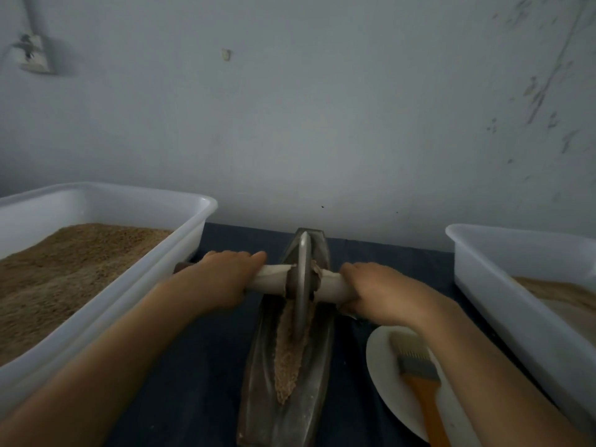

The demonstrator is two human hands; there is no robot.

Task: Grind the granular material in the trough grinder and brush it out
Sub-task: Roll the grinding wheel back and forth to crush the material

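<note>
Trough grinder (287,366) sitting mid-table on dark cloth (200,366), near end cut off by frame edge. Granular material (287,359) lying along its groove, under the wheel (303,285). Left hand (222,275) and right hand (377,291) each gripping one side of the axle handle (274,280); fingertips hidden underneath. Two white tubs (180,253), one brush (419,375) lying on one plate (380,359), partly covered by forearm.

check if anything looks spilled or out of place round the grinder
Nothing stands out. The granular material lies inside the trough, none visibly on the dark cloth. Both hands grip the roller handle, and the brush rests on the white plate.
</note>
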